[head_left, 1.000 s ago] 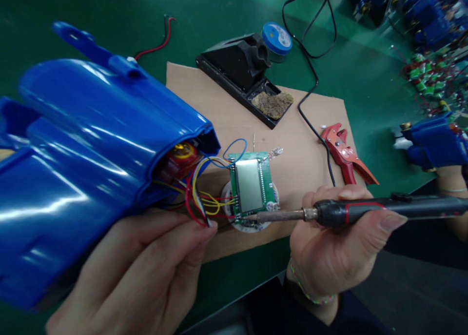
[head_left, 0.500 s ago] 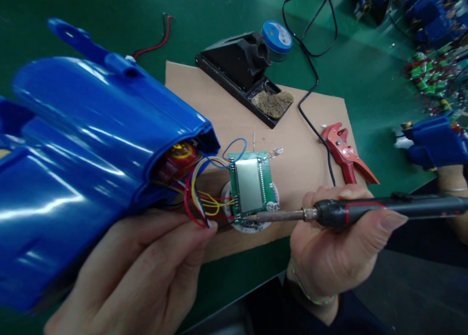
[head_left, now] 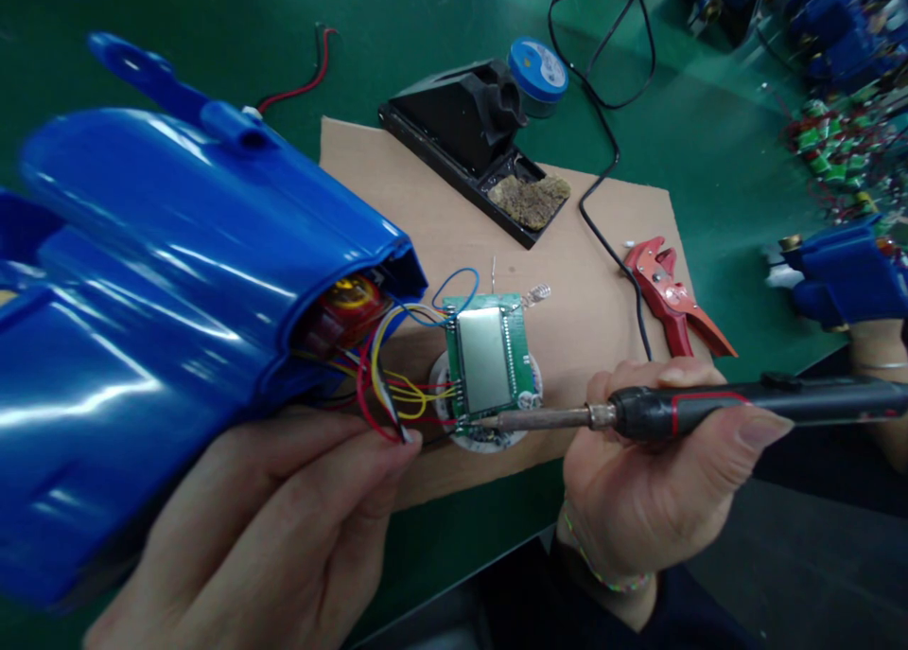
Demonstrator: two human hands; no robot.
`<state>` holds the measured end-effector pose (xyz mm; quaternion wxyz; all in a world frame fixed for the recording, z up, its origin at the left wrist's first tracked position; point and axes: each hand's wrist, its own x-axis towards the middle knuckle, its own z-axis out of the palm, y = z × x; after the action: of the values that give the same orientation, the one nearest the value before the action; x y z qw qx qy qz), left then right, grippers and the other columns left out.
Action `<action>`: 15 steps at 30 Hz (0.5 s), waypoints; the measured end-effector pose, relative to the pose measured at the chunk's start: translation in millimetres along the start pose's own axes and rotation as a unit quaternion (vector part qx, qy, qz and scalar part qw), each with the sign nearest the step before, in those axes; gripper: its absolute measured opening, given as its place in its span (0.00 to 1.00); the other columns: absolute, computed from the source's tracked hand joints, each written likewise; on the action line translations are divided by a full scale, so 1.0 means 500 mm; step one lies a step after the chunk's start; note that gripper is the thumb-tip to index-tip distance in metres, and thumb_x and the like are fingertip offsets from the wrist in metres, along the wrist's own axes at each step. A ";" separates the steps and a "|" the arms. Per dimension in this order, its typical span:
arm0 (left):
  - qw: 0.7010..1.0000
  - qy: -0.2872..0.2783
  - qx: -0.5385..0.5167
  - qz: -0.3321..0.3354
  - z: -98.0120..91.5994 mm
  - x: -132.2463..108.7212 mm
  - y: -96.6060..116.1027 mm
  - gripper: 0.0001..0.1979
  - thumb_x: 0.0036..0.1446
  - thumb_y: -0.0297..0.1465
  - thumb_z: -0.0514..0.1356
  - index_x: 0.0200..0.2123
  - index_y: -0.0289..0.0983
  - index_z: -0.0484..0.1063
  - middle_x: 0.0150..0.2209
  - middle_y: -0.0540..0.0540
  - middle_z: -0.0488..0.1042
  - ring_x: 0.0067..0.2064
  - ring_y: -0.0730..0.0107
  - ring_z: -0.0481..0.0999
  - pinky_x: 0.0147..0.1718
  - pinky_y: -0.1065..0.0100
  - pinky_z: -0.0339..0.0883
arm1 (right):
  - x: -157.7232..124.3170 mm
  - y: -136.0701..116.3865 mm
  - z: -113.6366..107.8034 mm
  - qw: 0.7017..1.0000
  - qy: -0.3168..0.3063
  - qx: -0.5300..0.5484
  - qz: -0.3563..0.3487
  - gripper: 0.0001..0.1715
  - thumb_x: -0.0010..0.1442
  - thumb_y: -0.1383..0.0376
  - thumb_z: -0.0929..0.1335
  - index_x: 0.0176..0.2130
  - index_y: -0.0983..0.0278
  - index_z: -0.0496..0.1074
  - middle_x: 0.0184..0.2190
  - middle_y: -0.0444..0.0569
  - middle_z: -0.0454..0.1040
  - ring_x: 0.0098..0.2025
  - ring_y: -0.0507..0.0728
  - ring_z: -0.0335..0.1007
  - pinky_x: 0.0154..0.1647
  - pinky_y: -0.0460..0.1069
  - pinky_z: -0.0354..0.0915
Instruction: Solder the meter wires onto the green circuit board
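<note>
My right hand [head_left: 645, 470] is wrapped round a black soldering iron [head_left: 738, 409], its tip at the lower left corner of a green circuit board [head_left: 520, 347]. A grey display [head_left: 483, 359] covers most of the board, which rests on a round whitish piece [head_left: 533, 371]. My left hand [head_left: 298, 518] pinches thin wires [head_left: 389, 399] between thumb and finger, just left of the board. Yellow, red and blue wires run from the board into the open end of a large blue plastic housing [head_left: 184, 253]. Inside the opening, a red and yellow part [head_left: 351, 295] shows.
Behind the board is a black iron stand [head_left: 454, 120] with a sponge [head_left: 531, 201], beside a blue round tin [head_left: 537, 71]. Red cutters [head_left: 671, 295] and a black cord [head_left: 600, 167] lie right. Another person's hand [head_left: 876, 342] is by a blue housing [head_left: 844, 272] at far right.
</note>
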<state>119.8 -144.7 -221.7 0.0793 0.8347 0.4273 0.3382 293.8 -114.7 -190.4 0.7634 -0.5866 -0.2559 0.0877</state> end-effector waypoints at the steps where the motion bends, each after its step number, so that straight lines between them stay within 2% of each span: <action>1: 1.000 -0.003 -0.002 -0.013 -0.003 0.011 -0.019 0.14 0.61 0.49 0.57 0.33 0.48 0.77 0.32 0.52 0.80 0.51 0.61 0.81 0.37 0.59 0.82 | 0.001 0.001 -0.001 1.000 -0.005 -0.001 -0.004 0.25 0.64 0.45 0.62 0.31 0.62 0.68 0.26 0.41 0.61 0.23 0.48 0.54 0.25 0.47 0.55; 5: 0.994 0.002 -0.030 -0.104 -0.022 0.047 -0.083 0.09 0.67 0.45 0.58 0.46 0.56 0.76 0.39 0.59 0.81 0.41 0.71 0.81 0.40 0.56 0.79 | 0.001 0.003 -0.004 1.000 -0.016 0.008 -0.015 0.24 0.64 0.46 0.64 0.31 0.62 0.69 0.26 0.41 0.61 0.24 0.47 0.56 0.24 0.45 0.54; 8: 0.989 -0.015 -0.038 -0.139 -0.037 0.052 -0.087 0.08 0.68 0.43 0.59 0.48 0.60 0.74 0.41 0.62 0.80 0.39 0.75 0.80 0.40 0.55 0.78 | 0.000 0.002 -0.005 1.000 -0.015 0.016 -0.012 0.24 0.64 0.46 0.65 0.31 0.63 0.70 0.27 0.41 0.62 0.24 0.47 0.57 0.25 0.45 0.55; 12: 0.998 -0.011 0.000 -0.057 -0.035 0.025 -0.043 0.09 0.63 0.44 0.60 0.42 0.51 0.77 0.37 0.55 0.81 0.45 0.67 0.82 0.40 0.58 0.82 | -0.001 -0.003 -0.008 1.000 -0.020 0.009 -0.010 0.24 0.63 0.45 0.65 0.30 0.61 0.72 0.27 0.41 0.62 0.24 0.48 0.57 0.25 0.47 0.54; 15: 1.000 0.006 0.021 0.023 -0.014 -0.007 -0.002 0.11 0.58 0.47 0.61 0.34 0.49 0.77 0.31 0.53 0.80 0.49 0.62 0.82 0.39 0.60 0.83 | -0.002 -0.008 -0.009 1.000 -0.024 -0.005 0.010 0.22 0.63 0.46 0.64 0.31 0.57 0.74 0.27 0.42 0.63 0.26 0.50 0.59 0.26 0.49 0.55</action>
<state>113.1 -147.9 -218.6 0.0513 0.8434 0.4159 0.3361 294.7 -120.2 -187.8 0.7535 -0.5904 -0.2683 0.1082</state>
